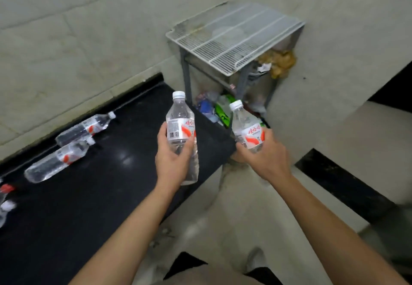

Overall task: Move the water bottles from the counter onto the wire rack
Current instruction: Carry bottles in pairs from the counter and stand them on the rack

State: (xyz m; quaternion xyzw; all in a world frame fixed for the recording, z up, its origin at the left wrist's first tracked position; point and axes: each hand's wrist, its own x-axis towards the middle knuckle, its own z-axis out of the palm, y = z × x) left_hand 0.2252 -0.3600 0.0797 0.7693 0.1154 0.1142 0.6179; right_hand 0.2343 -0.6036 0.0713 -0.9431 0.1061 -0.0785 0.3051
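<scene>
There is a single view, from a wide-angle camera worn on the person's head. It looks forward and steeply down, so both forearms run up from the bottom edge toward the middle. The left hand (pixel 172 162) and right hand (pixel 265 153) sit close to the lens, near the centre. The black counter (pixel 78 206) fills the lower left, slanting away toward the wall. The wire rack (pixel 234 37) stands farther off, up and right of centre, in a corner. The lens bends straight edges near the borders.
</scene>
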